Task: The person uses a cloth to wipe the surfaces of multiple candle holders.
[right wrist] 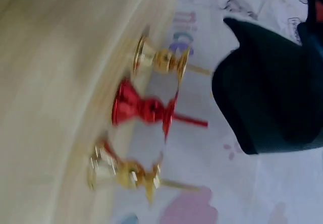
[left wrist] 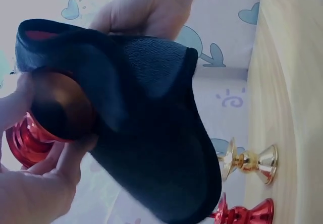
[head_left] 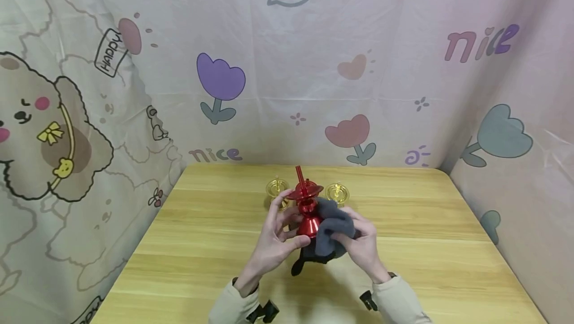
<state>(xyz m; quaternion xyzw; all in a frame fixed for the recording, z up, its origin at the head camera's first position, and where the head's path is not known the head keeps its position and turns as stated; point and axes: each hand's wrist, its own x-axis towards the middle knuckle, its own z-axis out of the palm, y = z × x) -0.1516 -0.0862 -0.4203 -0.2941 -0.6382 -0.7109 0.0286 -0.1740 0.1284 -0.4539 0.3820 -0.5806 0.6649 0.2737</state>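
Observation:
Between both hands, above the table, is a shiny red candlestick [head_left: 310, 226] with a wide dish and a thin spike on top. My left hand [head_left: 274, 244] grips it by its flared base and body, thumb in front. In the left wrist view the candlestick's hollow underside [left wrist: 63, 105] faces the camera. My right hand [head_left: 362, 240] pinches a bunched grey cloth [head_left: 335, 227] with a dark edge and presses it against the candlestick's right side. The cloth [right wrist: 272, 90] hangs at the right of the right wrist view, where neither hand shows.
Toward the table's back stand a gold candlestick [head_left: 277, 186], another gold candlestick [head_left: 337, 193] and a second red candlestick [right wrist: 146, 109] between them, mostly hidden in the head view. The wooden table [head_left: 215, 234] meets a printed curtain [head_left: 287, 134] at its back edge.

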